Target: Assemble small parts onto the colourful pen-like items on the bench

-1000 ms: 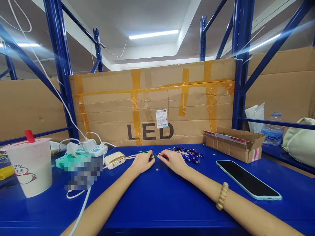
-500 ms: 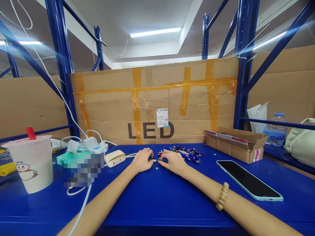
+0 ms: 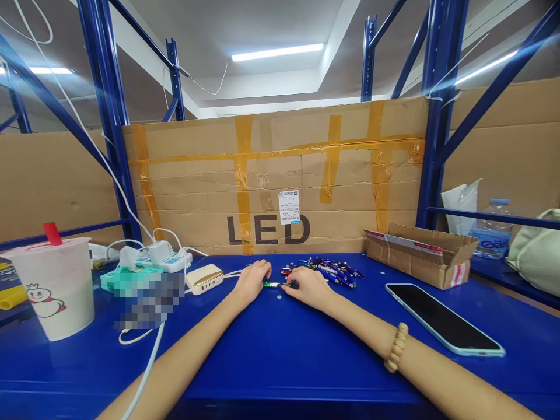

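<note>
A slim green and white pen (image 3: pixel 272 284) lies crosswise between my two hands, low over the blue tabletop (image 3: pixel 280 350). My left hand (image 3: pixel 254 280) has its fingers curled at the pen's left end. My right hand (image 3: pixel 308 286), with a beaded bracelet on the wrist, pinches the right end between thumb and fingers. Both pen ends are partly covered by my fingers. Just behind my right hand is a loose pile of blue, purple and red pens (image 3: pixel 336 270).
A phone (image 3: pixel 444 318) and an open cardboard box (image 3: pixel 415 256) lie to the right. At left stand a lidded drink cup (image 3: pixel 56 291), a power strip (image 3: pixel 164 262) with white cables and a cream charger (image 3: pixel 205 280). A large cardboard panel (image 3: pixel 201 192) closes off the back.
More of the green pen shows between my hands now. My left fingers have shifted slightly along its left end; my right hand stays nearly in place. The camera view has tilted slightly.
</note>
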Demonstrator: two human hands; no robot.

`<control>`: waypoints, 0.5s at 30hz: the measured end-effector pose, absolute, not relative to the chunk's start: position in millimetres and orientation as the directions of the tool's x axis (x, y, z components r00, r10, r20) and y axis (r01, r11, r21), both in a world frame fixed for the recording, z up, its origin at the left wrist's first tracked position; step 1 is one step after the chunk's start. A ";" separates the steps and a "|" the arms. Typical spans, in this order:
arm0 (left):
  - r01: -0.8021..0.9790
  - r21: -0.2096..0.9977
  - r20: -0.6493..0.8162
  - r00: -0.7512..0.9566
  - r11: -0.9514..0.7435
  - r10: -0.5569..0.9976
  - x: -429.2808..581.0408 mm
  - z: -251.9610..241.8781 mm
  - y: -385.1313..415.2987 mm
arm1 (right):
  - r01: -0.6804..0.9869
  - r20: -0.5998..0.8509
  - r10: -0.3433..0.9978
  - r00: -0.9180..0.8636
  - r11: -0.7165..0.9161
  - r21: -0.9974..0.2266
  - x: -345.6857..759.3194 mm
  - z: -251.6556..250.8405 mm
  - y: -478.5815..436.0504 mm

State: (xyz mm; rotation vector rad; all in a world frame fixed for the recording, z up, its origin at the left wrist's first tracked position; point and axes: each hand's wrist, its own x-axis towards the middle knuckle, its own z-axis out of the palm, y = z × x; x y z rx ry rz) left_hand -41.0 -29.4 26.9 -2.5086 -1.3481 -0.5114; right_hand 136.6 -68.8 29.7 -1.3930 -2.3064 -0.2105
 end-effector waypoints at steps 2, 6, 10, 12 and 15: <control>0.864 -0.063 0.418 0.477 -0.499 0.773 -41.1 27.9 -30.0 | 0.874 0.439 0.805 -0.399 0.479 -0.083 136.4 29.8 -68.4; 0.895 -0.058 0.398 0.426 -0.442 0.812 -41.8 27.9 -29.4 | 0.879 0.435 0.812 -0.390 0.469 -0.087 136.5 30.5 -68.5; 0.904 -0.032 0.399 0.402 -0.426 0.824 -42.3 27.0 -29.0 | 0.880 0.439 0.808 -0.392 0.469 -0.078 136.6 30.4 -68.7; 0.910 -0.020 0.422 0.383 -0.413 0.822 -42.6 26.8 -29.3 | 0.880 0.442 0.806 -0.393 0.470 -0.075 136.7 29.9 -68.4; 0.922 0.000 0.452 0.346 -0.388 0.822 -43.0 27.0 -29.8 | 0.878 0.445 0.803 -0.397 0.474 -0.072 136.9 29.3 -67.5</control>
